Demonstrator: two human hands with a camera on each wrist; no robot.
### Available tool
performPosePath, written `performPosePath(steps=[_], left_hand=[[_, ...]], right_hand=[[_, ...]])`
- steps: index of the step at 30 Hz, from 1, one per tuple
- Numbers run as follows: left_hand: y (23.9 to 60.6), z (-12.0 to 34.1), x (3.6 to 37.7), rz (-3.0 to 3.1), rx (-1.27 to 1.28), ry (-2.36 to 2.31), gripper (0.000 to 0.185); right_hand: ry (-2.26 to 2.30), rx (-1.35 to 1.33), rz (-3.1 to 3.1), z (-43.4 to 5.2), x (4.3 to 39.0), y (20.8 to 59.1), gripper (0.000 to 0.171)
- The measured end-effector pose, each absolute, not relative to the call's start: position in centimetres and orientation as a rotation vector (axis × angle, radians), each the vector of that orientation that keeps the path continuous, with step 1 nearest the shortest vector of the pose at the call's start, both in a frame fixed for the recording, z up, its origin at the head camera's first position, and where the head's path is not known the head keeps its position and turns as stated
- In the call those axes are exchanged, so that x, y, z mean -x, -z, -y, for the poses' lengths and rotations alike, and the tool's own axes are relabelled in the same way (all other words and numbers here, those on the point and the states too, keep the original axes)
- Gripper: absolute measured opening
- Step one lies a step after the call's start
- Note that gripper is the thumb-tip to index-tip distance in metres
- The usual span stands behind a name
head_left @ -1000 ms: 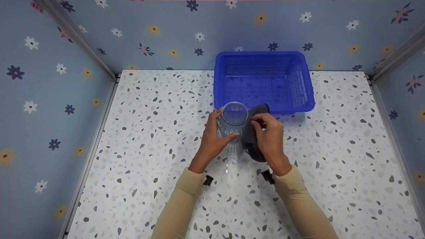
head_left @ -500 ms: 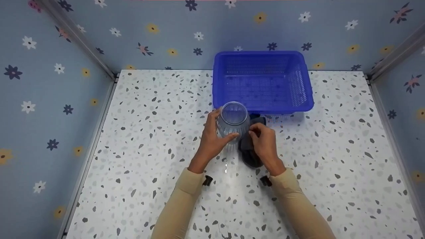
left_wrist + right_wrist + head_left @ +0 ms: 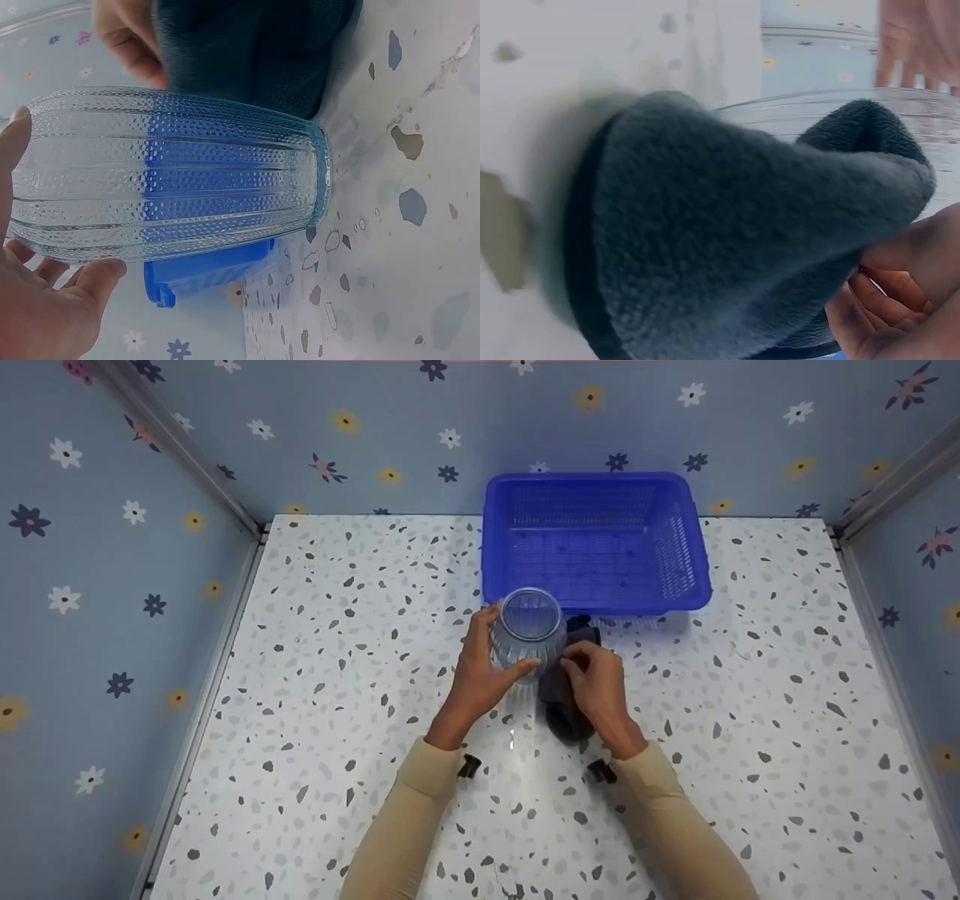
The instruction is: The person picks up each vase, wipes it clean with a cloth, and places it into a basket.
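Observation:
A clear ribbed glass vase (image 3: 529, 641) with a dotted texture stands upright on the table, its round mouth facing up in the head view. My left hand (image 3: 480, 675) grips it near the top, thumb in front and fingers round the far left side. In the left wrist view the vase (image 3: 225, 169) shows its thick base at the table. My right hand (image 3: 598, 682) pinches a dark grey cloth (image 3: 559, 697) against the vase's right side. Soft and fuzzy, the cloth (image 3: 727, 225) hangs down in folds in the right wrist view and hides part of the glass.
Behind the vase, a blue plastic basket (image 3: 600, 604) with slotted walls stands against the flowered back wall (image 3: 405, 435). The speckled white table (image 3: 337, 660) extends to both sides, bounded by flowered side panels.
My right hand, with the cloth, has come down toward me and slightly left along the vase's side. The left hand and the vase have stayed in place.

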State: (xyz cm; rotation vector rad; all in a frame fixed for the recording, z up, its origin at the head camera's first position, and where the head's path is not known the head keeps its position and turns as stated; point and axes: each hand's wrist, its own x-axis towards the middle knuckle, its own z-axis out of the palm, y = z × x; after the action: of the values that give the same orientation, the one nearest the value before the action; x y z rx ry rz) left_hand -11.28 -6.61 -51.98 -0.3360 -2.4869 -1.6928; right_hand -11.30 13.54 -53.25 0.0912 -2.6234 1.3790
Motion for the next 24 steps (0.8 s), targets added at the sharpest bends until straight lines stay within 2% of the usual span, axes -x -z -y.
performPosePath(steps=[15,24], left_hand=[[52.1,6.6,11.4,2.475,0.358,1.683,0.088],[52.0,6.6,11.4,2.498,0.338,1.674,0.088]], right_hand=[[-1.368,-0.192,2.367,-13.0,10.8,47.3,0.005],[-1.316,-0.196,2.391,-12.6,10.9,46.4,0.006]])
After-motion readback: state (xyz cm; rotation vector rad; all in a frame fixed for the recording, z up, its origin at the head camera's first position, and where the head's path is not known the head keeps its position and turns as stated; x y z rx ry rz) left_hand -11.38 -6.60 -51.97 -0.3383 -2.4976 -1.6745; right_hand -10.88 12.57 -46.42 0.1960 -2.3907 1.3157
